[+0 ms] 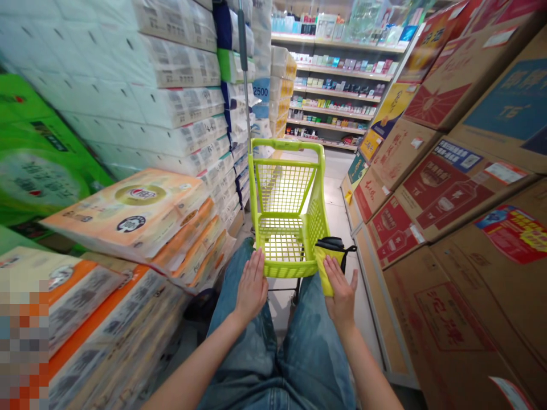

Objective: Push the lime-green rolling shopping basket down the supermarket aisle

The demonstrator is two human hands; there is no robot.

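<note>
A lime-green plastic shopping basket cart (280, 267) stands upright between my knees, its lattice floor showing. My left hand (252, 282) lies flat on my left thigh with fingers stretched out, its fingertips beside the basket's near left corner. On my right knee rests a small yellow pouch (323, 272) with a black top and a black loop. My right hand (340, 287) lies over the pouch, fingers extended and thumb spread away. Whether the left fingertips touch the basket rim I cannot tell.
Stacked tissue packs (141, 199) rise close on my left. Cardboard cartons (461, 296) are piled high along the right. A grey-gripped pole (243, 42) stands at the basket's far left. Ahead, shelves (342, 73) hold small boxed goods beyond a pale tiled floor (337, 176).
</note>
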